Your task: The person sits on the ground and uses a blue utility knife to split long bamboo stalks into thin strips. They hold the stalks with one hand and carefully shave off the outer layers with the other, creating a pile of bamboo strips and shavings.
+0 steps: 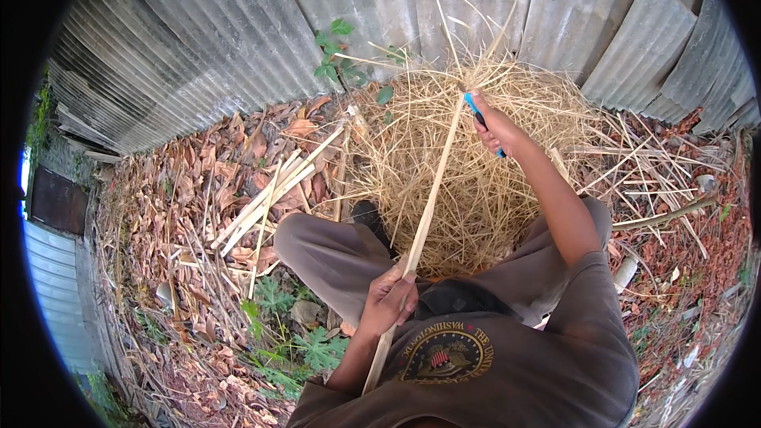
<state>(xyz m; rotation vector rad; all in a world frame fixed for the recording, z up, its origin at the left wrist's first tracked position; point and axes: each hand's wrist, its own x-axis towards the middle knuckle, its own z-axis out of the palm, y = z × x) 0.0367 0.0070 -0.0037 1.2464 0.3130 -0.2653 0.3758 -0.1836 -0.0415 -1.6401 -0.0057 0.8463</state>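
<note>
A long pale split-bamboo strip runs from beside my chest up and away over the straw-coloured pile. My left hand is closed around its near part, in front of my left hip. My right hand, arm stretched forward, grips a blue-and-black handled knife near the strip's far end. The knife's blade is too small to make out. Thin curled slivers fan out around the far end of the strip.
Between my bent legs lies a large heap of thin shavings. Several pale strips rest on dry leaves at the left, with more thin sticks at the right. Corrugated metal sheets stand behind. Green plants grow near my left knee.
</note>
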